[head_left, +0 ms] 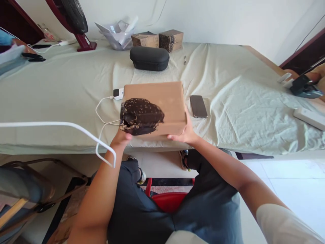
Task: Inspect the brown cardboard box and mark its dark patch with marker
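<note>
A flat brown cardboard box point(162, 101) with a dark speckled patch point(141, 115) on its near left corner is held above the table's front edge. My left hand point(122, 137) grips it from below at the left, under the dark patch. My right hand point(184, 134) clasps the near right corner, fingers wrapped under the box. Most of both hands' fingers are hidden beneath it.
The table is covered by a pale green cloth point(241, 101). A phone point(198, 106) lies right of the box, a black oval case point(149, 58) behind it, a white charger with cable point(118, 94) to the left. Two small brown boxes point(157, 39) and a fan base point(85, 42) stand at the back.
</note>
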`<state>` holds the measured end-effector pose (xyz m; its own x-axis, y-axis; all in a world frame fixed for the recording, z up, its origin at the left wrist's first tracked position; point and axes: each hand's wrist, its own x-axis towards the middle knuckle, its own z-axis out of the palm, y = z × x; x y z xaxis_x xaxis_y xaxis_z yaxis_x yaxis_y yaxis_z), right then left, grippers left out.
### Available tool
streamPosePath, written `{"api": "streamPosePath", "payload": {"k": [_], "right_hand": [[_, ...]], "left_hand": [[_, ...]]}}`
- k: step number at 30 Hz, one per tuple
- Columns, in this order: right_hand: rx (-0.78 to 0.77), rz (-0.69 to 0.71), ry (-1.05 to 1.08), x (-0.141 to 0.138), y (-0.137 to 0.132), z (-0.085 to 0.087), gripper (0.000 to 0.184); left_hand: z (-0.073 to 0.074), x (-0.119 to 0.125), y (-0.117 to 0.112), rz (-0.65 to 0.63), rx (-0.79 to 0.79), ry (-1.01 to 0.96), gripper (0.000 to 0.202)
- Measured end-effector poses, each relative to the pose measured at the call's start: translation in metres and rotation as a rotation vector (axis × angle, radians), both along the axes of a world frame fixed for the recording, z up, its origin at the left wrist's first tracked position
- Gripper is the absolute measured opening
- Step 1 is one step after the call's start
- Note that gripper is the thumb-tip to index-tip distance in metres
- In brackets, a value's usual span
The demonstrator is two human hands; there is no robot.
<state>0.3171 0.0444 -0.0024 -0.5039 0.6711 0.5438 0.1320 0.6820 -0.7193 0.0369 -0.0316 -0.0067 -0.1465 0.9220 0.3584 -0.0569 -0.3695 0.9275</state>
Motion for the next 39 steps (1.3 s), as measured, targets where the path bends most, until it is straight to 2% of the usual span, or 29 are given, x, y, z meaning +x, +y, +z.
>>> {"api": "streamPosePath", "payload": {"k": [1, 3, 5, 7, 9, 11, 13, 18, 22, 26, 29, 32, 34, 35, 36, 37, 39], "right_hand": [[-0.068, 0.042, 0.034, -0.001, 0.000, -0.001, 0.142], [-0.178, 0.065, 0.096, -0.001, 0.009, -0.002, 0.120], [-0.232, -0.091, 0.087, 0.000, 0.026, -0.002, 0.094], [-0.236, -0.398, -0.122, 0.001, 0.046, -0.002, 0.074], [-0.206, -0.582, -0.482, -0.003, 0.061, -0.004, 0.059], [-0.162, -0.603, -0.742, -0.011, 0.069, -0.006, 0.042], [-0.153, -0.577, -0.824, -0.018, 0.071, -0.007, 0.030], [-0.291, -0.560, -0.631, -0.013, 0.067, 0.001, 0.035], [-0.310, -0.539, -0.478, 0.006, 0.062, 0.006, 0.034], [-0.297, -0.604, -0.578, 0.011, 0.064, 0.011, 0.036], [-0.355, -0.668, -0.732, 0.009, 0.071, 0.023, 0.048], [-0.452, -0.637, -0.853, 0.017, 0.075, 0.036, 0.055], [-0.476, -0.578, -0.869, 0.029, 0.072, 0.043, 0.044], [-0.494, -0.530, -0.838, 0.037, 0.069, 0.045, 0.041], [-0.529, -0.469, -0.774, 0.045, 0.065, 0.046, 0.047], [-0.595, -0.390, -0.640, 0.052, 0.061, 0.047, 0.054], [-0.709, -0.227, -0.271, 0.062, 0.054, 0.050, 0.051]], "left_hand": [[-0.004, -0.004, 0.003, -0.030, 0.005, 0.085, 0.089], [-0.008, -0.007, 0.012, 0.034, 0.045, 0.155, 0.089], [-0.008, -0.007, 0.021, 0.168, 0.129, 0.149, 0.099], [-0.007, -0.005, 0.031, 0.269, 0.202, 0.132, 0.111], [-0.005, -0.003, 0.039, 0.299, 0.221, 0.107, 0.113], [-0.003, 0.000, 0.045, 0.298, 0.213, 0.085, 0.109], [-0.002, 0.003, 0.049, 0.302, 0.211, 0.090, 0.109], [0.003, 0.012, 0.057, 0.321, 0.188, 0.125, 0.126], [0.001, 0.014, 0.060, 0.320, 0.197, 0.131, 0.126], [-0.004, 0.011, 0.060, 0.281, 0.224, 0.121, 0.124], [-0.006, 0.010, 0.058, 0.256, 0.231, 0.133, 0.126], [-0.004, 0.011, 0.056, 0.264, 0.196, 0.153, 0.129], [-0.003, 0.013, 0.055, 0.275, 0.179, 0.147, 0.130], [-0.002, 0.014, 0.055, 0.274, 0.174, 0.139, 0.130], [-0.002, 0.015, 0.054, 0.269, 0.175, 0.131, 0.130], [-0.003, 0.016, 0.054, 0.260, 0.181, 0.127, 0.129], [-0.004, 0.019, 0.053, 0.246, 0.213, 0.145, 0.128]]}}
